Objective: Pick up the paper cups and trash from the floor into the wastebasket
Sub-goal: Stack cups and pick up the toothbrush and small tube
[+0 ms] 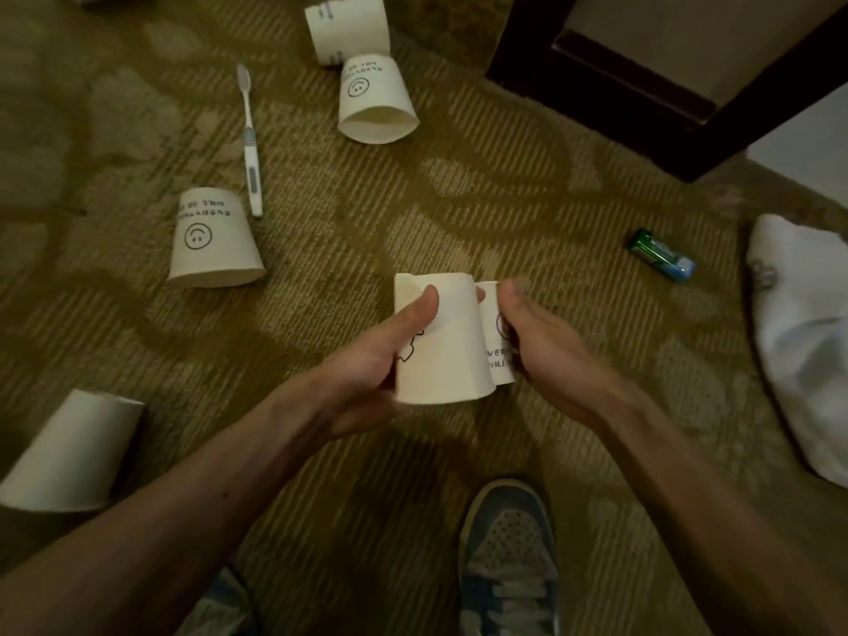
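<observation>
My left hand [371, 364] grips a white paper cup [447, 355] held upside down above the carpet. Right beside it, my right hand [546, 346] holds a second paper cup [498, 355] with printed text, the two cups touching. Other white cups lie on the carpet: one upside down at the left [213, 243], one on its side at the lower left [69, 452], and two at the top middle [376, 101] [346, 27]. A white toothbrush [250, 140] lies between them. A small green packet [661, 254] lies at the right.
A white plastic bag [803, 342] lines something at the right edge. Dark wooden furniture [642, 71] stands at the upper right. My blue sneaker [509, 557] is planted on the patterned olive carpet [459, 199] below my hands.
</observation>
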Demonstrator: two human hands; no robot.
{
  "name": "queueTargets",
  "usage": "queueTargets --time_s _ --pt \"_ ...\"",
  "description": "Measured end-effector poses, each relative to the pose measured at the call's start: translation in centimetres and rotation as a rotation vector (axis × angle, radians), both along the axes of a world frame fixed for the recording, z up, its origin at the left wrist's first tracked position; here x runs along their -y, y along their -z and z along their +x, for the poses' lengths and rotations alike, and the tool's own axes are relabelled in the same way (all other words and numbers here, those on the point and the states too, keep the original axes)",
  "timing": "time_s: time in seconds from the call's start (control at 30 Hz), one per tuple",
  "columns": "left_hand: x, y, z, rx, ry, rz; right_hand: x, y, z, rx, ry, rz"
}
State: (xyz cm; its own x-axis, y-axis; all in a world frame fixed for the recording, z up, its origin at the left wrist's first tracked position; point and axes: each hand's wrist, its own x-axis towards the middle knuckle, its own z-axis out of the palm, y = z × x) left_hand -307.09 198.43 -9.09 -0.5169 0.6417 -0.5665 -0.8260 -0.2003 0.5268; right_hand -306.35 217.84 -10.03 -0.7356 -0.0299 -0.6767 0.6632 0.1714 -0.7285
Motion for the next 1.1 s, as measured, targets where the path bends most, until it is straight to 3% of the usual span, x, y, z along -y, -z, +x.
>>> queueTargets --time_s 0.17,0.47,0.57,0.67,0.77,0.97,1.1 --pt "0.4 0.6 0.1 -0.019 -0.009 0.075 1.2 0.0 0.1 0.064 -0.004 -0.073" --pt "-0.2 1.1 0.0 -0.029 -0.057 -0.076 -0.4 -0.9 -0.7 0.011 -0.192 0.039" --pt "-0.1 1.3 -0.2 0.006 -0.069 -0.126 -3.0 -0.8 -2.3 -0.155 -0.139 0.267" --pt "-0.1 1.2 -0.3 0.029 -0.085 -0.16 -7.4 0.0 -4.5 -0.355 -0.093 0.701" --pt "-0.4 0.9 -0.3 0.019 -0.066 -0.18 -11.6 1.4 -6.0 -0.337 -0.208 1.09" --pt "-0.4 0.7 -0.4 -0.009 -0.014 -0.201 -14.6 3.7 -7.3 -0.072 -0.299 1.166" --pt "-0.2 0.9 -0.5 0.005 -0.022 -0.226 -12.9 3.7 -7.1 -0.249 -0.361 1.194"
